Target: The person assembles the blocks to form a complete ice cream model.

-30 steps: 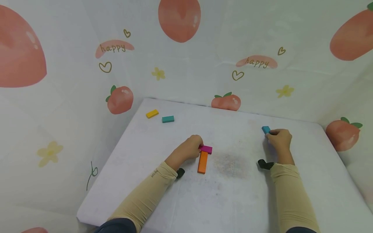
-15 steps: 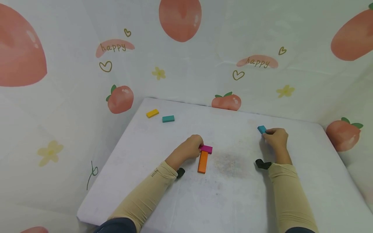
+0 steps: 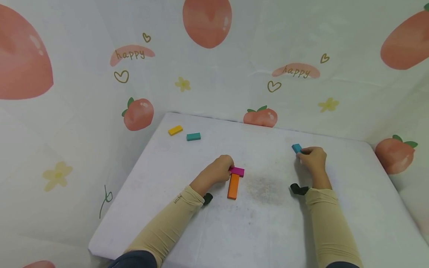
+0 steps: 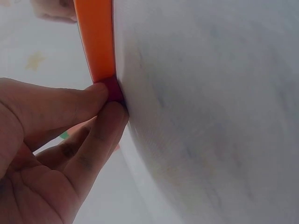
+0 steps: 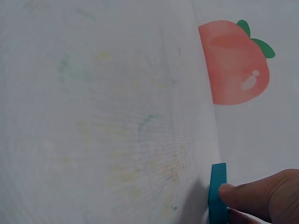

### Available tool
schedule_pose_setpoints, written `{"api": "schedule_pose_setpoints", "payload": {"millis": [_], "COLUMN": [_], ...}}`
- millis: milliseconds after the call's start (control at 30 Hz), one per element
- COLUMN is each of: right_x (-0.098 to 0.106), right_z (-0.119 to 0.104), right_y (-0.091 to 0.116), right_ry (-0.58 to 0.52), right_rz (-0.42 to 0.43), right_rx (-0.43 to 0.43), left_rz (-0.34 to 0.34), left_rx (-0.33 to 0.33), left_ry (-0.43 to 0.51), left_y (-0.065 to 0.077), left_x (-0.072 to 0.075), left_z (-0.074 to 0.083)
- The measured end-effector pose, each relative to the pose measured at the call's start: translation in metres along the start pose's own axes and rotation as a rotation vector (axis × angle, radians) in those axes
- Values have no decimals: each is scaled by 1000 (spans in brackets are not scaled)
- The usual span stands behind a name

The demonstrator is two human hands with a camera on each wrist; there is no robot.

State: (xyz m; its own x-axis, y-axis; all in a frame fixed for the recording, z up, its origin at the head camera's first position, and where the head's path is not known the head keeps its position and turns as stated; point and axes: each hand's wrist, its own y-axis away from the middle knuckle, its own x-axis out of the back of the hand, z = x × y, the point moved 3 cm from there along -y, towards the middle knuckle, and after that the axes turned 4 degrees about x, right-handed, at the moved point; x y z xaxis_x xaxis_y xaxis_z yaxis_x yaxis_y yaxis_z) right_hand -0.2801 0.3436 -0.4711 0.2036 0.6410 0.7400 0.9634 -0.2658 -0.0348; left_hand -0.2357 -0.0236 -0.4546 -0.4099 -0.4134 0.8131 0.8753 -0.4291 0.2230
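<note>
My left hand (image 3: 219, 169) pinches the left end of a magenta block (image 3: 237, 171) between thumb and fingers, mid-table. An orange block (image 3: 233, 187) lies lengthwise against its near side, so the two form a T; the left wrist view shows the orange block (image 4: 96, 37) meeting the magenta end (image 4: 112, 88) at the fingertips. Toward the back right, my right hand (image 3: 314, 158) holds a blue block (image 3: 296, 148) by its near end. In the right wrist view the thumb presses on that blue block (image 5: 217, 193), and its shadow falls on the white surface.
A yellow block (image 3: 175, 130) and a teal block (image 3: 193, 136) lie at the back left of the white table (image 3: 268, 238). Behind stands a curtain (image 3: 228, 74) printed with peaches. Dark wrist-camera mounts (image 3: 299, 189) stick out beside both cuffs.
My right hand has moved a little to the left with the blue block in its fingers. The left hand, magenta block and orange block have stayed in place.
</note>
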Motion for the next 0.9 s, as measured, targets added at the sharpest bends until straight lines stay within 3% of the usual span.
{"api": "schedule_pose_setpoints", "payload": {"millis": [900], "right_x": [-16], "right_z": [-16], "right_y": [4], "right_ry": [-9], "right_rz": [-36], "right_rx": [24], "left_rz": [17], "left_rx": [-2], "left_ry": [-6], "left_y": [1], "left_x": [-1], "left_z": [0]}}
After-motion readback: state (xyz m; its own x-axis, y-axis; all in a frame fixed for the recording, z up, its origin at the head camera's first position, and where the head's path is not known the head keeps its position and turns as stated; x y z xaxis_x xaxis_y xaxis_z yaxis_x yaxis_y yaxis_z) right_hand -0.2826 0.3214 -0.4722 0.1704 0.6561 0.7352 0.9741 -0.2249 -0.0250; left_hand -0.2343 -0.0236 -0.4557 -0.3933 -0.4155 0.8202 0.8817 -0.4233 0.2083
